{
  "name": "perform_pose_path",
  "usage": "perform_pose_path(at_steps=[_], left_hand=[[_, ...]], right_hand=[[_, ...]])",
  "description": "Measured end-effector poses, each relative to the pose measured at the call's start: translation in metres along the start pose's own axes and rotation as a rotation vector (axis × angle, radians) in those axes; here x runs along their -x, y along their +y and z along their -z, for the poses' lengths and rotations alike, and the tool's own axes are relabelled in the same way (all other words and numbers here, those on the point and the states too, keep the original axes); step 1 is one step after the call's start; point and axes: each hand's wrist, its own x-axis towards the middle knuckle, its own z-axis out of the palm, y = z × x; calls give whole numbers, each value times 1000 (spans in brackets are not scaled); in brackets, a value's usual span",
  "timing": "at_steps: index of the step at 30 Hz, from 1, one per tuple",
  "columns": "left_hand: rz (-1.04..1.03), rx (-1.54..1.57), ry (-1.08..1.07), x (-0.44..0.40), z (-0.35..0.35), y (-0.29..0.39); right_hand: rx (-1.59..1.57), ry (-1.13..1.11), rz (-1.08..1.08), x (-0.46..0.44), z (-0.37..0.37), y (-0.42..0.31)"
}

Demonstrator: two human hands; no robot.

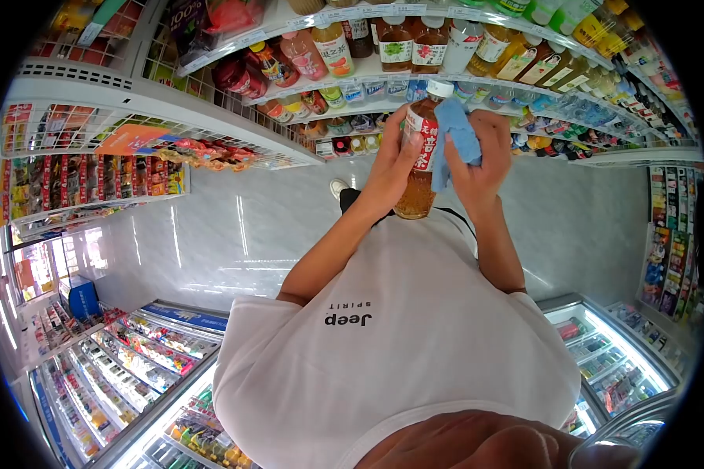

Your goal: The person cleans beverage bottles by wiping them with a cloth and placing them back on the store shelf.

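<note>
A bottle of amber drink (416, 202) with a white cap and a red-and-white label stands nearly upright in front of my chest. My left hand (389, 173) is wrapped around its left side, thumb across the label. On the other side, my right hand (486, 160) grips a blue cloth (457, 133) that lies against the bottle's upper right side. Part of the label is covered by the cloth and by my left thumb.
Curved-looking shelves (368, 80) of bottled drinks rise just ahead. Snack racks (94, 187) stand to the left, and more packets (665, 234) hang at the far right. Lit display coolers (133, 352) are behind me on both sides. Grey floor (266, 211) lies between.
</note>
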Motion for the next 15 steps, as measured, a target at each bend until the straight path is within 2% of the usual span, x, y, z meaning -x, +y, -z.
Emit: perform_pose_path(at_steps=[1, 3, 5, 13, 15], left_hand=[[-35, -46, 10, -5, 1, 3], [13, 69, 38, -6, -1, 9], [92, 289, 76, -10, -3, 12], [262, 515, 101, -23, 9, 22], [256, 530, 138, -27, 10, 20]], right_hand=[[7, -26, 48, 3, -1, 2], [7, -74, 132, 19, -8, 7], [5, -58, 109, 28, -12, 5], [-83, -112, 92, 45, -4, -3], [-93, -134, 156, 48, 0, -1]])
